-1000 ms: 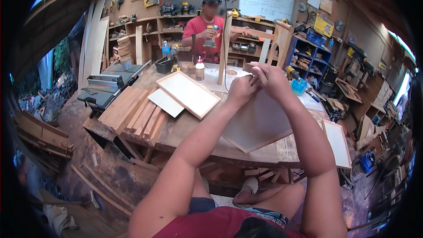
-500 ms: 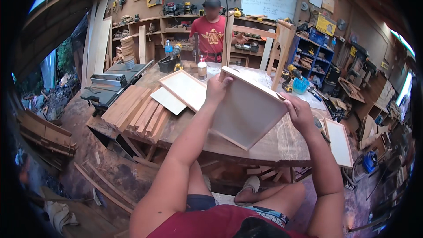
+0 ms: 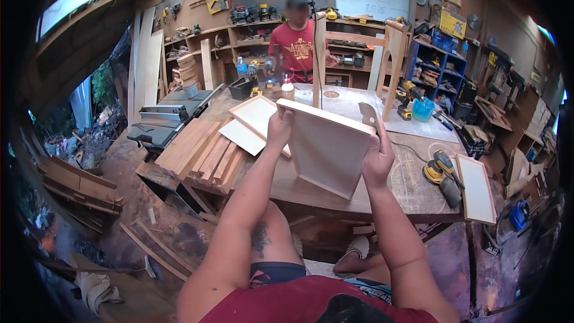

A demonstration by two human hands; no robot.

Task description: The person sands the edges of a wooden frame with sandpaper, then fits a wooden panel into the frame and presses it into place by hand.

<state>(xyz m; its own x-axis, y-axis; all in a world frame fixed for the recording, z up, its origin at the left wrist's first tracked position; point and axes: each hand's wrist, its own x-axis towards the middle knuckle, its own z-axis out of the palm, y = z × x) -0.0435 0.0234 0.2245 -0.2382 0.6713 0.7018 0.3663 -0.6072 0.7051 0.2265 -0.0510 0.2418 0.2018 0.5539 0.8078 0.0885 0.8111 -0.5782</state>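
A shallow wood-framed panel (image 3: pixel 329 155) is held up tilted over the near edge of the workbench, its pale flat face toward me. My left hand (image 3: pixel 279 130) is closed around its upper left corner. My right hand (image 3: pixel 378 158) grips the right edge, thumb on the frame. A thin brown curved piece with small holes, like a folded sanding disc (image 3: pixel 368 115), sticks up by the right fingers; how it is held is partly hidden. On the bench to the right lies a yellow and black sander (image 3: pixel 439 167) with its cord.
Left on the workbench (image 3: pixel 406 188) are wooden strips (image 3: pixel 188 146), a framed panel (image 3: pixel 256 112) and a glue bottle (image 3: pixel 287 87). Another framed panel (image 3: pixel 476 188) leans at the right edge. Drills (image 3: pixel 409 101) and a blue tub (image 3: pixel 423 109) stand farther back. A person (image 3: pixel 297 48) stands across the bench.
The panel has turned straighter, and my right hand has moved left and lower along its edge. The brown curved piece now shows above that hand. The sander has come into clear sight.
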